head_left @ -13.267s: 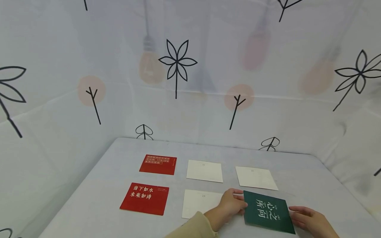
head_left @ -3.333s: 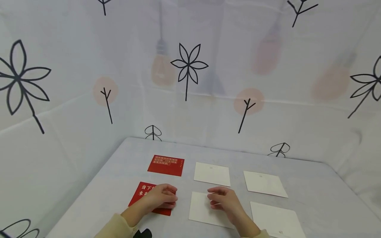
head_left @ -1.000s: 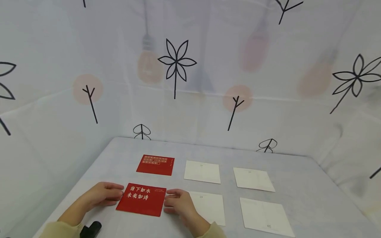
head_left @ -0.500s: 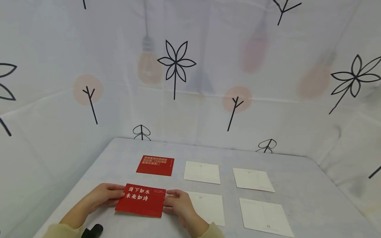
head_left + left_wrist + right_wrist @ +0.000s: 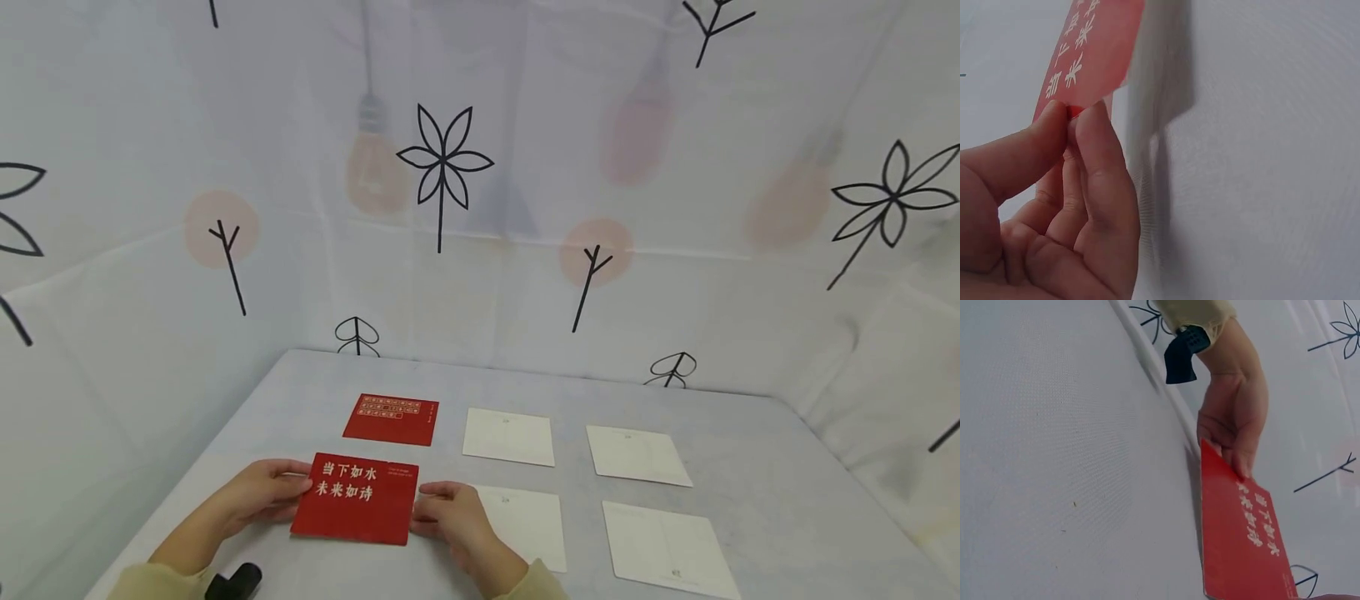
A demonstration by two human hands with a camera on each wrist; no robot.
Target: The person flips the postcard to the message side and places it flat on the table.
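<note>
A red card (image 5: 356, 504) with pale lettering stands tilted just over the table at the front left, its lettered face toward me. My left hand (image 5: 258, 493) pinches its left edge between thumb and forefinger, plain in the left wrist view, where the card (image 5: 1094, 53) casts a shadow on the cloth. At its right edge, my right hand (image 5: 459, 521) has thumb and fingers around the side. From the right wrist view, the left hand (image 5: 1232, 422) shows at the card's far end; of the right hand only a sliver of finger (image 5: 1329, 597) shows.
Behind lies another red card (image 5: 392, 419). Pale cards lie at back middle (image 5: 510, 436), back right (image 5: 637, 455), front middle (image 5: 525, 525) and front right (image 5: 670, 548). A patterned white curtain (image 5: 495, 283) hangs beyond the table. A dark device (image 5: 234, 581) sits at the left wrist.
Both hands went from the green card, now pale side up at front right, to the front-left red card. Within the last second that card was lifted and its far edge tipped up.
</note>
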